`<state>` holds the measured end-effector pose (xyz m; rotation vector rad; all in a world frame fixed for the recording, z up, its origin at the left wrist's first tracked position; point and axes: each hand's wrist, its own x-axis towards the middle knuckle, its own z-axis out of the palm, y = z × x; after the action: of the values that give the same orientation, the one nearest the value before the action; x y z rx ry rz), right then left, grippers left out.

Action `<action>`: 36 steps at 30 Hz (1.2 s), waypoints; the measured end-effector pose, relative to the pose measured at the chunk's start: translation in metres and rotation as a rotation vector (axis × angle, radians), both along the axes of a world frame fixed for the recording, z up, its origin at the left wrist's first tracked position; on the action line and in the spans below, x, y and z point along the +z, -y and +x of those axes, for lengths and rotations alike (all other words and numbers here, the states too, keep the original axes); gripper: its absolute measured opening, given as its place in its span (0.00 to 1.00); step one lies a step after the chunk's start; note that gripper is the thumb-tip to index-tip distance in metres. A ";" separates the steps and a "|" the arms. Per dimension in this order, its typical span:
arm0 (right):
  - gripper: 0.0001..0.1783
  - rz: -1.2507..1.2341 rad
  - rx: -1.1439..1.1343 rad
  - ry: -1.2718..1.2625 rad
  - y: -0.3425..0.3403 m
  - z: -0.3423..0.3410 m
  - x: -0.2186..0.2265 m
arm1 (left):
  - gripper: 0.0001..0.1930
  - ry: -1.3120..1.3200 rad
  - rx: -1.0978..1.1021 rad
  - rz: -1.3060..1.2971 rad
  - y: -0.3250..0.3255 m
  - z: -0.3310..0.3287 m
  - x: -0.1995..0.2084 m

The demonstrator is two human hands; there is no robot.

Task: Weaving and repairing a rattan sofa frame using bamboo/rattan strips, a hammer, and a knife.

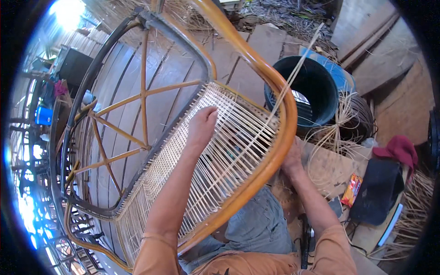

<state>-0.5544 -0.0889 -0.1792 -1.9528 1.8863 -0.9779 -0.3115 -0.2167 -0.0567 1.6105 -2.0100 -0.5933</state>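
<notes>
A rattan chair frame [282,133] lies tilted across my lap. Its seat is strung with pale cane strands [238,158], closely woven on the left and more open toward the right. Over the woven part is my left hand [202,126], its fingers curled closed; whatever they may hold is hidden. My right hand [292,158] is at the outer right side of the frame, its fingers mostly out of sight behind the rail. A long loose cane strip [297,71] rises past the rail at the upper right, and a diagonal strip crosses the strands.
Beyond the frame stands a dark bucket [321,78], with a bundle of cane strips [341,119] beside it. At right lie an orange packet [352,190], a black cloth-like item [378,190] and a dark red cap [398,152]. Wooden planks [119,73] cover the floor.
</notes>
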 end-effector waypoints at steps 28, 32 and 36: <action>0.10 0.142 -0.308 0.724 -0.015 -0.028 0.002 | 0.07 -0.211 0.003 -0.076 0.025 -0.060 -0.036; 0.10 0.104 -0.021 0.383 -0.008 -0.033 0.002 | 0.07 -0.347 0.129 -0.030 0.023 -0.065 -0.037; 0.11 0.156 -0.136 0.619 -0.015 -0.031 -0.004 | 0.10 -0.381 0.141 -0.052 0.015 -0.072 -0.035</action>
<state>-0.5859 -0.0743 -0.1830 -1.2465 1.6755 -1.2486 -0.3832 -0.2316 -0.0912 1.4649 -1.6086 -0.7255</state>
